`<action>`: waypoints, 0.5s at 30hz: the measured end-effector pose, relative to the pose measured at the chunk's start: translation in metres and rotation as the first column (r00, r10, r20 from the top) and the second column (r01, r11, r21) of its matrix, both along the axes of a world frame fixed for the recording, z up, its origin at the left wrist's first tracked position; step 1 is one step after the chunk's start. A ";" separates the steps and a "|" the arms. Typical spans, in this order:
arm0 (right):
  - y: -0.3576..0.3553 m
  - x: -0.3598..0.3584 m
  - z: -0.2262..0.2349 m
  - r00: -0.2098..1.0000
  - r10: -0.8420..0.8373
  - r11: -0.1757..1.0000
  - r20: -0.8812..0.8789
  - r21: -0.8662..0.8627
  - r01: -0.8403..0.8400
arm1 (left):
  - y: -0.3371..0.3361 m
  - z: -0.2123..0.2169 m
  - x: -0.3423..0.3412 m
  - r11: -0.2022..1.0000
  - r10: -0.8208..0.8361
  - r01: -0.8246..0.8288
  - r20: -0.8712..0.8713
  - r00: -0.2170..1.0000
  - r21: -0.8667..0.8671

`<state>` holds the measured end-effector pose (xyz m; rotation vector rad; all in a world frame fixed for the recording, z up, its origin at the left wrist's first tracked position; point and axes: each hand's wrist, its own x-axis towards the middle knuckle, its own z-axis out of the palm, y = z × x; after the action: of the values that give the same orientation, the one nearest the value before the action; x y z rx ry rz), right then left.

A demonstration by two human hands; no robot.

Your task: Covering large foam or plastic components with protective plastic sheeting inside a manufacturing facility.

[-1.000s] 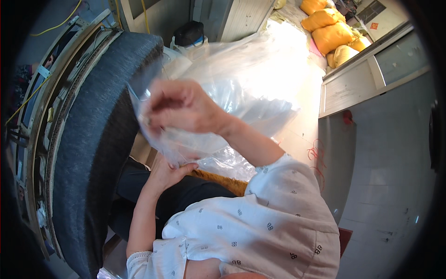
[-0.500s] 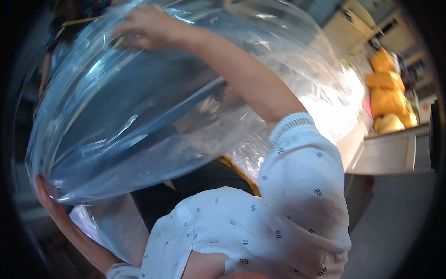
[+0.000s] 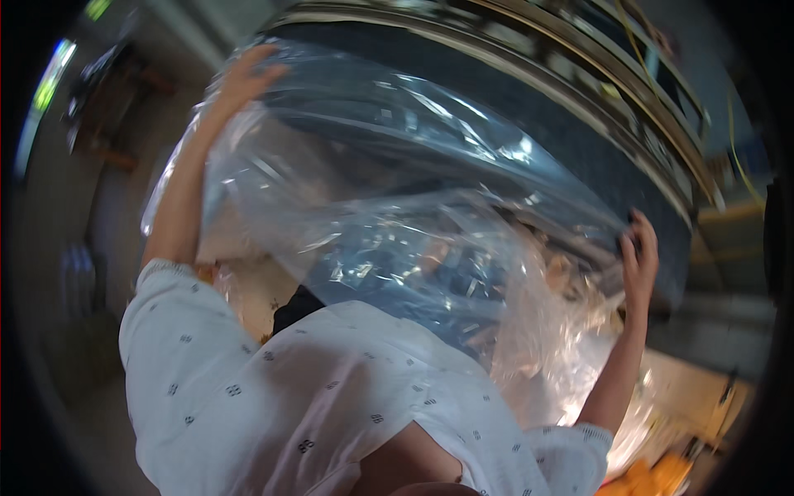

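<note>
A large sheet of clear plastic film [image 3: 356, 161], wrinkled and shiny, is draped across a dark grey upholstered piece [image 3: 571, 140]. At the film's far left corner, my left hand [image 3: 248, 78] lies against it with fingers spread. On the right, my right hand [image 3: 641, 252] has its fingers bent round the film's edge, beside the grey fabric. Crumpled film [image 3: 529, 331] hangs between my arms, in front of my body. What lies under the bunched film is only partly visible.
Beyond the grey piece runs a wooden frame [image 3: 571, 62] with long rails. A yellow cord [image 3: 736, 157] hangs at the far right. Orange packages [image 3: 653, 478] show at the lower right. Blurred dark objects [image 3: 116, 99] stand on the floor at the left.
My view has swung round. My right arm, earlier stretched across to the far left, is now at the right side. The billowing film now lies lower, spread over the grey piece.
</note>
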<state>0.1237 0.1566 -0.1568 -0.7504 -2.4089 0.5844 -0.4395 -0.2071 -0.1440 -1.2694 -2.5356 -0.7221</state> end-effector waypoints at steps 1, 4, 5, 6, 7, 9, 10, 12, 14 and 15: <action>-0.011 -0.004 0.005 0.993 -0.082 0.993 -0.082 -0.096 0.074 | -0.006 -0.029 -0.004 0.991 -0.112 0.091 -0.229 0.967 -0.100; -0.008 0.019 0.005 0.988 -0.122 0.965 -0.093 -0.243 0.096 | -0.003 -0.025 0.020 0.973 -0.081 0.018 -0.266 0.961 -0.230; -0.011 0.026 0.007 0.990 -0.107 0.968 -0.087 -0.234 0.085 | -0.004 -0.022 0.021 0.968 -0.116 0.056 -0.241 0.964 -0.245; -0.010 0.034 0.010 0.983 -0.161 0.947 -0.086 -0.293 0.130 | -0.001 -0.025 0.017 0.972 -0.101 0.045 -0.235 0.967 -0.232; -0.012 0.038 0.009 0.973 -0.212 0.918 -0.089 -0.361 0.167 | -0.001 -0.023 0.002 0.983 -0.088 0.061 -0.157 0.984 -0.171; -0.022 0.041 0.009 0.988 -0.151 0.932 -0.035 -0.338 0.131 | 0.001 -0.028 -0.029 0.987 0.077 -0.092 -0.111 0.991 -0.133; -0.028 0.045 0.010 0.993 -0.111 0.942 0.027 -0.315 0.114 | 0.003 -0.035 -0.038 0.987 0.087 -0.101 -0.111 0.990 -0.124; -0.041 0.071 0.002 0.922 0.082 0.892 0.378 -0.440 0.101 | 0.010 -0.051 -0.052 0.941 0.215 -0.274 -0.275 0.937 -0.199; -0.058 0.097 -0.028 0.486 -0.136 0.947 0.863 -0.031 0.321 | 0.015 -0.057 -0.061 0.974 0.146 -0.177 -0.201 0.969 -0.142; -0.059 0.132 -0.049 0.441 -0.125 0.931 0.889 -0.049 0.362 | 0.016 -0.058 -0.059 0.977 0.148 -0.177 -0.226 0.963 -0.116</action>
<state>0.2557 0.0979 -0.2053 -1.8704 -3.0511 0.3901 -0.4983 -0.1909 -0.2020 -1.0936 -2.5050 -0.3611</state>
